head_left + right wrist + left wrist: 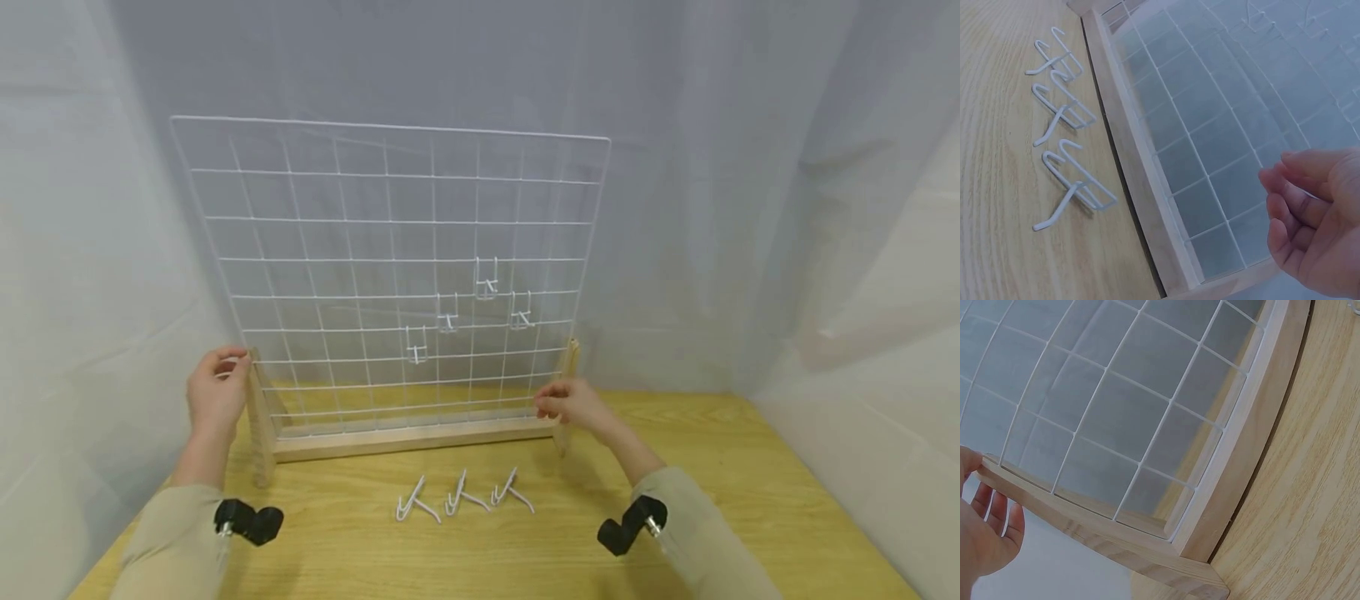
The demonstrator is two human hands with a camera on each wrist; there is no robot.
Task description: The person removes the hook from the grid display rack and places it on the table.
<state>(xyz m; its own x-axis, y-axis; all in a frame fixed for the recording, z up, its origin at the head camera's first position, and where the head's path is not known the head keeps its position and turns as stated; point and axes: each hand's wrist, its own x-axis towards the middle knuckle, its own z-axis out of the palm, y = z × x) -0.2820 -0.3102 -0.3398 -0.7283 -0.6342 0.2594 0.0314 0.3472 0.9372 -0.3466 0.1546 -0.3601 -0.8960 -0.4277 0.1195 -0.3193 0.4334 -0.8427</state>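
Observation:
A white wire grid panel [360, 250] stands upright in a wooden stand [420, 439]. My left hand [217, 387] is at the top of the stand's left post, its thumb and fingertips pinching the post's end [997, 474]. By the right post [572, 358], my right hand [573, 406] hovers in front of the grid's lower right corner. Its fingers [1300, 209] are loosely bent and hold nothing. Several white wire hooks hang on the grid, the highest one [487, 283] right of the middle and the lowest [416, 350] down to its left.
Three loose white hooks lie in a row on the wooden table [675, 500] before the stand: left [411, 502], middle [459, 497] and right [507, 492]. Pale sheeting [675, 208] hangs behind and at both sides.

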